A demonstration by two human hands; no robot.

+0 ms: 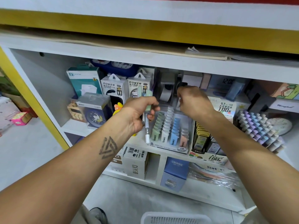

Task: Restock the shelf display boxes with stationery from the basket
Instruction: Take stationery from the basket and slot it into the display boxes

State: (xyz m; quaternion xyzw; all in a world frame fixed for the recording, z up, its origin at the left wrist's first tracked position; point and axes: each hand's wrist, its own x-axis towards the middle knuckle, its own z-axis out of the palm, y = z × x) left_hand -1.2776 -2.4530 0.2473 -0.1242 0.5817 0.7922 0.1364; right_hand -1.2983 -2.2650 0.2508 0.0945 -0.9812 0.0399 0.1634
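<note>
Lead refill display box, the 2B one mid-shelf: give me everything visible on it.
The display box is a clear plastic tray sitting on the white shelf, tilted so its rows step up toward the back. It holds four columns of small flat packs: green, white, blue and pink, the pink column shortest. A round 2B label sits at its front right corner. The right hand reaches over its back edge; the left hand holds a white pen and green packs at its left side. A yellow-black lead box stands right beside it.

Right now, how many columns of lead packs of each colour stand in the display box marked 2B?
Green column: 1
White column: 1
Blue column: 1
Pink column: 1
Total: 4 columns in the display box
</note>
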